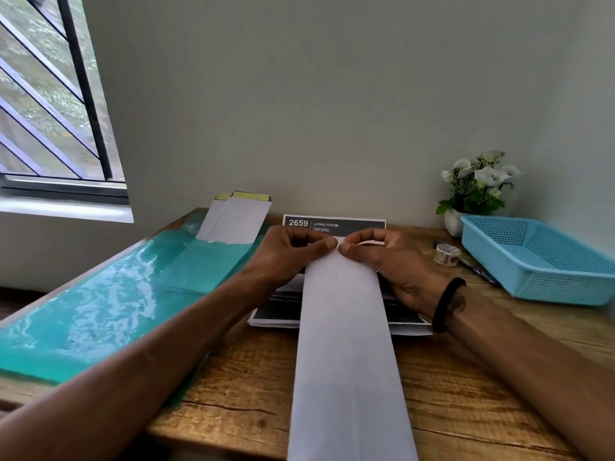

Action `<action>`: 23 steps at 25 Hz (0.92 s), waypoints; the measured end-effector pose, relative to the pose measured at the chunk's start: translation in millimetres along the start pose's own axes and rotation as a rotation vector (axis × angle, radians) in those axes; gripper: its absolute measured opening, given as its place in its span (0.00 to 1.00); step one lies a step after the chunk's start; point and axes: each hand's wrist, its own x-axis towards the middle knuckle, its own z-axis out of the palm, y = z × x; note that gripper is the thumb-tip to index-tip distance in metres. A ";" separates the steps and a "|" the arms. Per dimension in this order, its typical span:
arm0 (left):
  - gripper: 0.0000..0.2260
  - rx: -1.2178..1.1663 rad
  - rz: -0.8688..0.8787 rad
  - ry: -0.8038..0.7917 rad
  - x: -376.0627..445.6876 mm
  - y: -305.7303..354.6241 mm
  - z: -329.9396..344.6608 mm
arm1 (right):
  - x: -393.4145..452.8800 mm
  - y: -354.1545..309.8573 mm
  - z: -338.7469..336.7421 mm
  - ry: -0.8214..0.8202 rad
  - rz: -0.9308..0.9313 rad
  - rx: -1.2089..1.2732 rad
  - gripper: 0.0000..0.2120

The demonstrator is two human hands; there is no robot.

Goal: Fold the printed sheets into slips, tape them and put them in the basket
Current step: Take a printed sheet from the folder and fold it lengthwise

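A long white folded slip [347, 344] lies lengthwise toward me, over a stack of printed sheets [332, 224] with a dark header. My left hand [286, 257] and my right hand [392, 261] meet at the slip's far end, and each pinches that end between thumb and forefinger. A roll of patterned tape [447, 254] stands right of my right hand. The light blue basket [539, 257] sits at the far right; I see nothing in it.
Two folded white slips with yellow tips [238, 221] lean at the back left on a teal glossy strip [109, 311] of the wooden table [466, 394]. A white pot of flowers [472, 191] stands behind the basket. A pen [479, 269] lies beside the basket.
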 end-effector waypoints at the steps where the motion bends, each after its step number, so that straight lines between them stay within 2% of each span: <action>1: 0.07 -0.001 0.006 0.014 0.3 0.3 -0.6 | 0.3 -1.2 -0.4 0.005 0.005 0.017 0.09; 7: 0.09 -0.064 -0.040 0.131 6.9 -2.9 -1.6 | 1.2 -15.5 -5.0 -0.057 0.110 0.171 0.14; 9: 0.09 0.007 -0.030 0.133 5.5 -3.0 -4.0 | 0.5 -18.5 -6.5 -0.062 0.145 0.243 0.15; 10: 0.08 0.150 0.062 0.156 4.1 -3.3 -6.7 | -0.1 -19.4 -7.1 -0.055 0.141 0.263 0.14; 12: 0.07 0.528 0.359 0.229 0.9 -1.7 -10.9 | 0.4 -19.5 -7.2 -0.031 0.107 0.255 0.11; 13: 0.06 0.611 0.477 0.234 -0.7 0.8 -10.6 | 1.0 -19.5 -7.2 -0.020 0.094 0.246 0.09; 14: 0.06 0.607 0.526 0.213 -3.2 4.7 -8.8 | 1.5 -20.0 -6.4 -0.019 0.083 0.250 0.08; 16: 0.13 0.517 0.459 0.150 -8.9 14.1 -2.0 | 1.9 -21.8 -5.2 -0.051 0.060 0.297 0.14; 18: 0.21 0.337 0.300 0.080 -14.2 24.3 2.6 | -1.4 -24.1 -2.9 -0.105 0.043 0.321 0.16; 20: 0.25 0.090 0.125 0.026 -17.9 33.4 2.0 | -4.1 -23.1 -1.1 -0.110 -0.034 0.153 0.17; 23: 0.20 -0.109 -0.014 0.057 -15.7 35.7 -5.5 | -6.7 -16.0 5.6 -0.065 -0.214 -0.136 0.14</action>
